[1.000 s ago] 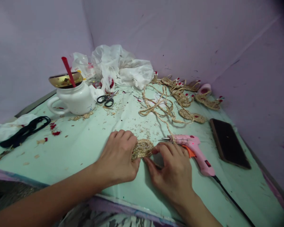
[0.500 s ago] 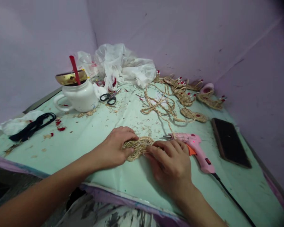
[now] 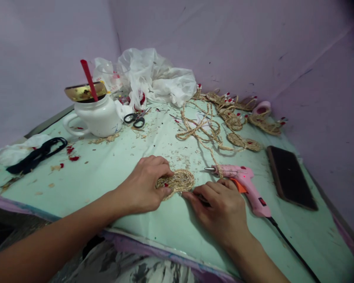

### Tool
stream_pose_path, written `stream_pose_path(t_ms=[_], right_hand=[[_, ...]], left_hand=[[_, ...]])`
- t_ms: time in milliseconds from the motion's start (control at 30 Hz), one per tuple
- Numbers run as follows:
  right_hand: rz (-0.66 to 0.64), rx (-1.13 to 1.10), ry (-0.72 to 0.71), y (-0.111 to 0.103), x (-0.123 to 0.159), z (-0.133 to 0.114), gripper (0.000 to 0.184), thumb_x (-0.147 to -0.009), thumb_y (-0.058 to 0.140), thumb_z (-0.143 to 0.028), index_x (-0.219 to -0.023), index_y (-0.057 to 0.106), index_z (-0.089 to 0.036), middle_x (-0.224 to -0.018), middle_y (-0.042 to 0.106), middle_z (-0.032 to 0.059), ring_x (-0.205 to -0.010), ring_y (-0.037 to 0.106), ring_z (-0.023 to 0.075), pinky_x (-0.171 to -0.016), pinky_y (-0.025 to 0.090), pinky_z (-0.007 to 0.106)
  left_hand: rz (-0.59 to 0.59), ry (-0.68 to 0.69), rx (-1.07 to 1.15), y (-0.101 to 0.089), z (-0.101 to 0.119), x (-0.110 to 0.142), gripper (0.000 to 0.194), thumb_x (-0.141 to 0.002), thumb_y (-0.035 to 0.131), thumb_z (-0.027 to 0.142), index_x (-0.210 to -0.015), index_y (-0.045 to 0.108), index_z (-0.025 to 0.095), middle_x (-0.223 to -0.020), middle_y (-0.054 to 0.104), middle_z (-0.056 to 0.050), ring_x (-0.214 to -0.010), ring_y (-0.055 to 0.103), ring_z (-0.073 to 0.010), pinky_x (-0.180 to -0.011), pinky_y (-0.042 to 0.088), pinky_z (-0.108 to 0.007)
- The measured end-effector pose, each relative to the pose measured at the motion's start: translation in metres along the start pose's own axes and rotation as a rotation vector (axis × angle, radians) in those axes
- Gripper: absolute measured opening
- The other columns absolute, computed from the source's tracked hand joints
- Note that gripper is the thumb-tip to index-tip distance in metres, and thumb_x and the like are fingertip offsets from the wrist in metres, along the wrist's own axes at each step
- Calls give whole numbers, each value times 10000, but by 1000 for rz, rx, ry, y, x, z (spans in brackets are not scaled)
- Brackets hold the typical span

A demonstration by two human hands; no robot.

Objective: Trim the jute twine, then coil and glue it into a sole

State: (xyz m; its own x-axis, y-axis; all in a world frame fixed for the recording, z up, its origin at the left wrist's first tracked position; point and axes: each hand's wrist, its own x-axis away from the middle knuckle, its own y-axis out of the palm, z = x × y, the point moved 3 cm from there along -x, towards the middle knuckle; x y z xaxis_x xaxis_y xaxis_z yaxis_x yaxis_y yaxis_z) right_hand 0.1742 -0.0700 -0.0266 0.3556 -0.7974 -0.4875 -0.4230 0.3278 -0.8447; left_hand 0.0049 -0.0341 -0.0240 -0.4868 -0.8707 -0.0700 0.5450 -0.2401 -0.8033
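A small sole-shaped piece of coiled straw cord [image 3: 183, 181] lies on the table in front of me, a tiny red spot on its left part. My left hand [image 3: 149, 182] pinches its left end, thumb below and fingers above. My right hand [image 3: 220, 204] is curled at the lower right of the piece, a fingertip at its lower edge. Whatever may be between those right fingers is hidden. Just beyond the right hand lies a pink glue gun [image 3: 246, 179] with its red light lit and its nozzle pointing left.
Loose braided straw cord [image 3: 200, 131] tangles beyond the glue gun. Several finished straw pieces [image 3: 233, 120] line the back right. A phone [image 3: 292, 177] lies at right. Scissors [image 3: 137, 119], a white mug [image 3: 97, 118], a plastic bag [image 3: 162, 76] and dark cord [image 3: 37, 155] stand or lie farther off.
My right hand has slid off the right end of the straw piece, down to its lower edge, uncovering that rounded end. The left hand keeps its hold.
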Motion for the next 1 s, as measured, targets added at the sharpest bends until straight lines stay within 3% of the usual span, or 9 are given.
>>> stream_pose_path(t_ms=[433,667,1000], right_hand=[[10,-83,130,5,0,-2,302,-715,607,-261,-466,465,-169,-415,479,-36,-426,420,103,-582,324,281],[26,-79,121,6,-1,-4,303,-727,581,-245,-461,452,-177,-406,437,-50,-430,421,101,-600,351,280],[9,-96,183,4,-1,-3,283,-721,574,-239,-469,454,-192,-421,456,-37,-461,453,121,-606,368,297]], left_hand=[[-20,23,-33,-1,1,-2,183,-664,626,216,-845,606,199,-940,560,-16,-904,474,-197,-821,360,-358],[-56,-3,-231,-3,18,0,262,-655,606,370,-839,585,184,-926,544,-59,-889,468,-251,-794,371,-413],[66,-26,-435,8,33,-7,101,-617,510,239,-695,506,176,-814,541,-81,-807,477,-257,-766,362,-429]])
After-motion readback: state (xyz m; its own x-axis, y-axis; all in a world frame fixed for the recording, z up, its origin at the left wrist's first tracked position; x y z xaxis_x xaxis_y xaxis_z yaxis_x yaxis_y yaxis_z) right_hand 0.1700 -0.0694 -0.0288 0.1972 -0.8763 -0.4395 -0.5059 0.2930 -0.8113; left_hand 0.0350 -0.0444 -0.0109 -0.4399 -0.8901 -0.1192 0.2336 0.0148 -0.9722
